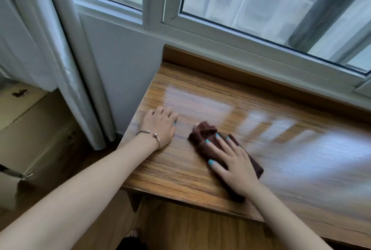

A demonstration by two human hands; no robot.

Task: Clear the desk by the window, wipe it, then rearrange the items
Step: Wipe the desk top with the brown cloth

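Note:
A wooden desk [200,97] stands under the window, its top bare apart from my hands and a cloth. A dark brown cloth [202,135] lies bunched on the desk near its left end. My right hand [232,159] presses flat on the cloth with straight, spread fingers, covering most of it. My left hand [160,127] rests palm down on the desk near the left edge, a short way left of the cloth, with a bracelet on the wrist.
The window frame [241,36] runs along the desk's back edge, above a raised wooden lip. A grey curtain [66,65] hangs at the left. Cardboard boxes [24,113] sit on the floor left of the desk. The wall corner meets the desk's left side.

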